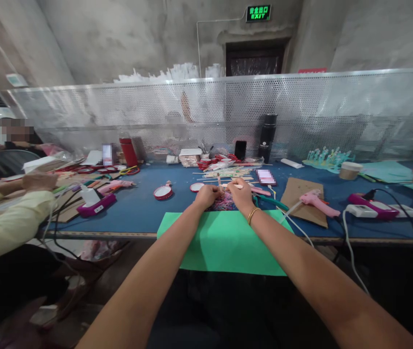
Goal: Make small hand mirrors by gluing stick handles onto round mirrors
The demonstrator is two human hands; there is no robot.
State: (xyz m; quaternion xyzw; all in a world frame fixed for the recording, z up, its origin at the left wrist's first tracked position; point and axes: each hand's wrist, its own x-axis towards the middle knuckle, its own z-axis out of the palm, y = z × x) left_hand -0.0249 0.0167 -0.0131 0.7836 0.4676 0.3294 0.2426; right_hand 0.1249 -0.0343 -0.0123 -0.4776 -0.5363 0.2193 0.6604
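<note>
Above the far edge of a green sheet (pixel 228 242), my two hands work close together. My left hand (pixel 207 196) is closed in a pinch; what lies in its fingertips is hidden. A thin brownish stick (pixel 219 181) stands up beside those fingertips, and I cannot tell whether they grip it. My right hand (pixel 241 195), with a gold bracelet (pixel 252 214) at the wrist, is closed on a pale thin stick (pixel 231 186) pointing left. Beneath both hands is a tangle of pink and purple strands (pixel 224 202), partly covered by the fingers.
Red-rimmed tape rolls (pixel 163 193) lie left, thin sticks (pixel 228 173) beyond my hands. Right are cardboard (pixel 302 196), a pink glue gun (pixel 318 202), trailing cables and a purple power strip (pixel 373 206). A black bottle (pixel 267 138) stands behind. Co-workers' hands (pixel 39 181) show at both sides.
</note>
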